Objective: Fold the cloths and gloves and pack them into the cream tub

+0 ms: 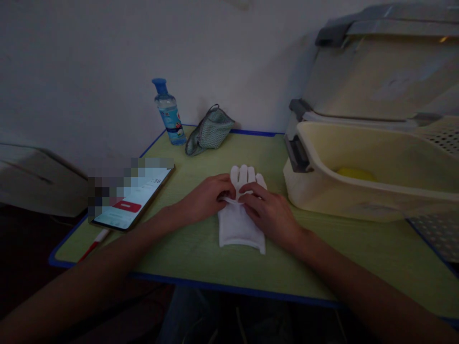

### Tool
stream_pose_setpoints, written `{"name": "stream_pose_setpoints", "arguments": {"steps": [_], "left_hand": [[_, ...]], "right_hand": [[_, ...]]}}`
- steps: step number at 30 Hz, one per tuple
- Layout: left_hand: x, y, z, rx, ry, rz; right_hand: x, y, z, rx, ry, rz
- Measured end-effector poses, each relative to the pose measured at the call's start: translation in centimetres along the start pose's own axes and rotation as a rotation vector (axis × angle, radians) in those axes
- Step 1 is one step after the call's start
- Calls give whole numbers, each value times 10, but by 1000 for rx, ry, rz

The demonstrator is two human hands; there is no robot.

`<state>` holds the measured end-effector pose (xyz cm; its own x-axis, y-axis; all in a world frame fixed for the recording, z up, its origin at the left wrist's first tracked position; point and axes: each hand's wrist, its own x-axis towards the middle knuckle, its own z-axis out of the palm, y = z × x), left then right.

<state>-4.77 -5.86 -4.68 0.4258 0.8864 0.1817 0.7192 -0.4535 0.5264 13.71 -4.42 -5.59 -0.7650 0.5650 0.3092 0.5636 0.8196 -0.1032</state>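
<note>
A white glove (241,229) lies flat on the table in front of me, its fingers pointing away and its wide end toward me. A folded edge of the white fabric crosses its middle; whether this is a second glove, I cannot tell. At the left end of that edge, my left hand (211,195) pinches the fabric, its fingertips partly hidden. My right hand (270,212) has curled fingers gripping the same edge from the right, with the thumb hidden underneath.
A phone (138,198) with a lit screen lies at left, near a red and white cable (96,242). Toward the wall are a blue-capped bottle (170,119) and a grey-green cloth pouch (215,129). A cream basket (344,196) holding something yellow and larger bins (366,79) stand at right.
</note>
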Motion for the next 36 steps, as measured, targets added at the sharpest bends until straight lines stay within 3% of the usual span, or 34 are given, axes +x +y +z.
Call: {"name": "stream_pose_setpoints", "arguments": {"steps": [5, 11, 19, 24, 27, 36], "left_hand": [[-2, -10, -9, 89, -139, 198], [-4, -11, -16, 118, -207, 297], [-6, -8, -17, 131, -231, 291], [-7, -8, -16, 160, -216, 294], [-8, -8, -16, 162, -211, 294], [-7, -10, -16, 154, -201, 314]], "right_hand": [[-2, 5, 4, -26, -35, -96], [-2, 9, -1, 35, -112, -174], [-14, 7, -24, 15, -84, -341], [-20, 13, -42, 50, -206, -414], [-23, 19, -42, 42, -244, -391], [-21, 20, -29, -91, -196, -438]]}}
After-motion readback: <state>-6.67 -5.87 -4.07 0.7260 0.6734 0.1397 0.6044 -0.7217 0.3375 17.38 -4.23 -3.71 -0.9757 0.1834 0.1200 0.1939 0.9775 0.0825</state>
